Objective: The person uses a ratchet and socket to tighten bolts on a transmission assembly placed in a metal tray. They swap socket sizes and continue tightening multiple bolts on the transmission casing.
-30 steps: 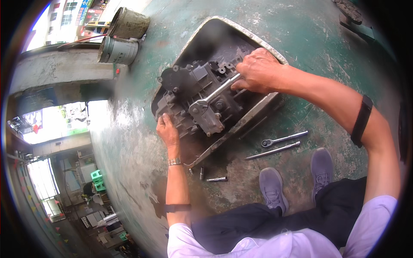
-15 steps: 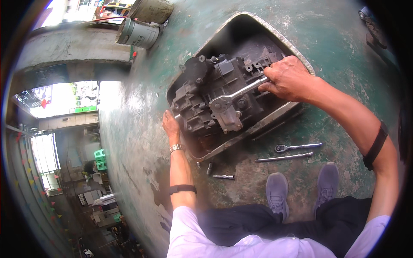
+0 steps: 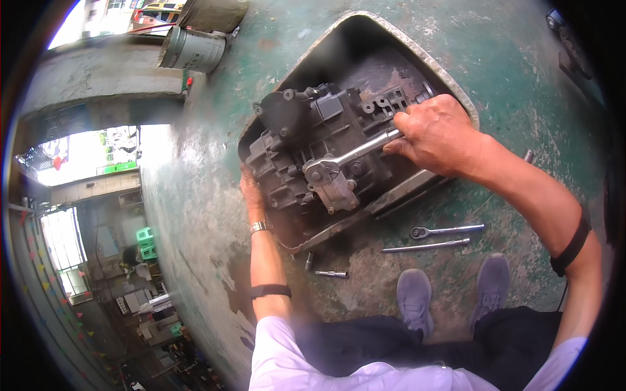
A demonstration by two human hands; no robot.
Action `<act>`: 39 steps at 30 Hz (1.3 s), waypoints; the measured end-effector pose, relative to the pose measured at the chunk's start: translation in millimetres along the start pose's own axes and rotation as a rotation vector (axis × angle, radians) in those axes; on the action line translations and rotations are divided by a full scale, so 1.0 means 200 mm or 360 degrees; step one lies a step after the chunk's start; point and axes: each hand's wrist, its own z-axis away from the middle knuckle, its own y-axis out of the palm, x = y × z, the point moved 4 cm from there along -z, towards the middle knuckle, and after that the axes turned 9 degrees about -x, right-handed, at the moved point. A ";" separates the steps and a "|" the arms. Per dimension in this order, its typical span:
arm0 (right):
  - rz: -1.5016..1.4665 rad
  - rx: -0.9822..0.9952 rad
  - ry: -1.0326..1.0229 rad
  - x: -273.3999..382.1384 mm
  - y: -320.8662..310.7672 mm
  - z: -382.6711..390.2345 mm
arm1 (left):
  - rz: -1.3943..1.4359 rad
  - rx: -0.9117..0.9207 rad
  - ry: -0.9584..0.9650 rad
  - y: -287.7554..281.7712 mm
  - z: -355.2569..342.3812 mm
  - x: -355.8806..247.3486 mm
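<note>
Steel ratchet (image 3: 362, 148) sits over the gearbox (image 3: 326, 133) in the tray (image 3: 427, 55); right hand (image 3: 438, 135) has its grip wrapped round the outer end, presumably for leverage, left hand (image 3: 250, 192) at the left edge, likely bracing, fingertips hidden so can't tell its hold.

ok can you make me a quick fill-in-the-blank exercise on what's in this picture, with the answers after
The ratchet is gripped by the person's ____ hand. The metal unit sits ____ the pale-rimmed tray. The metal wristband is worn on the person's ____ arm. The stacked stools in the background are coloured ____.

Missing words: right; inside; left; green.
</note>
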 end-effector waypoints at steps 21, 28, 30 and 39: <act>-0.0133 0.0084 -0.0065 0.02 -0.01 0.02 | -0.0127 0.0151 -0.0248 0.00 0.02 0.00; -0.0195 -0.0026 -0.0006 0.02 0.00 0.02 | -0.0120 0.0113 -0.0221 -0.01 0.02 -0.01; -0.0185 -0.0038 -0.0022 0.02 0.00 0.02 | -0.0164 0.0112 -0.0214 0.00 0.03 -0.03; -0.0167 0.0001 -0.0059 0.00 0.04 0.05 | -0.0259 0.0075 -0.0082 0.05 0.07 -0.12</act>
